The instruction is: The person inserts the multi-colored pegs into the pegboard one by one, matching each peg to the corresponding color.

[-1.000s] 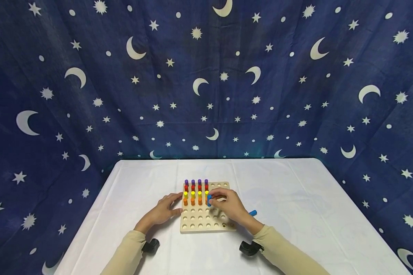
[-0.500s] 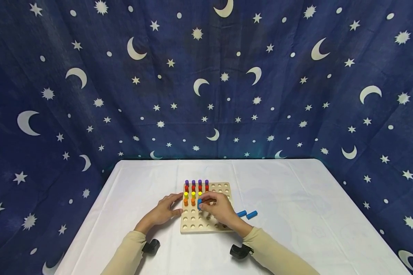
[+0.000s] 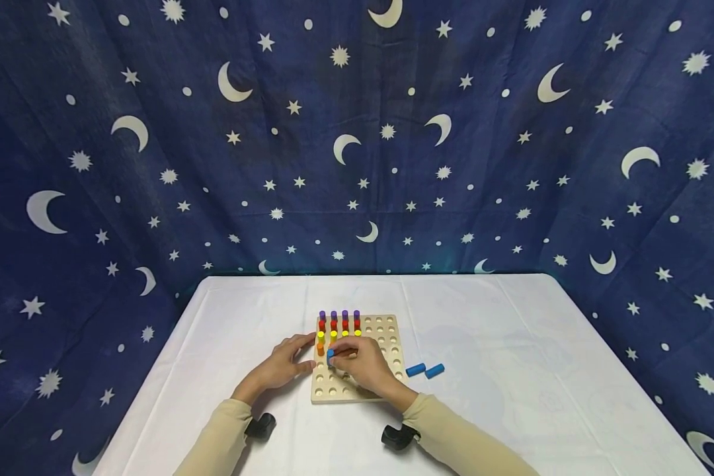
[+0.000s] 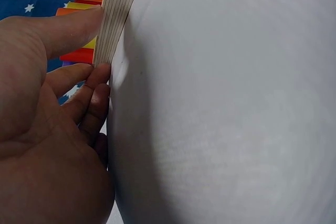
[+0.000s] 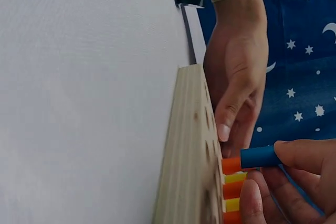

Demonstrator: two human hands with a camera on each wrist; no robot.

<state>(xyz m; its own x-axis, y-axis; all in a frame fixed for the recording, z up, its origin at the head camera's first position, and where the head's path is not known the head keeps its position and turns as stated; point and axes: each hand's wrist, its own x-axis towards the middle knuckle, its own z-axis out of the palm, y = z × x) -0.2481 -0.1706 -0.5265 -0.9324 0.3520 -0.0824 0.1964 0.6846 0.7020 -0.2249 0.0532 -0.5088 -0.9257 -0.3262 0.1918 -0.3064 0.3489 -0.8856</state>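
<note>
A wooden pegboard (image 3: 398, 344) lies on the table, with rows of purple (image 3: 345, 315), red, yellow (image 3: 320, 336) and orange pegs (image 3: 320, 350) standing in its left part. My left hand (image 3: 278, 365) rests at the board's left edge; in the left wrist view its thumb (image 4: 79, 27) and fingertips touch the edge. My right hand (image 3: 365, 362) pinches a blue peg (image 5: 257, 157) between thumb and fingers. That peg stands upright just in front of the orange row, at the second column from the left. The right hand hides part of the orange row and several holes.
Two more blue pegs (image 3: 416, 369) lie on the white tablecloth (image 3: 500, 396) right of the board. Holes without pegs run along the board's right and front parts. A dark blue curtain (image 3: 309, 165) with moons and stars hangs behind the table.
My right hand has moved left along the orange row with the blue peg, from the fourth column towards the second. The two loose blue pegs have come into full view. The left hand has stayed put.
</note>
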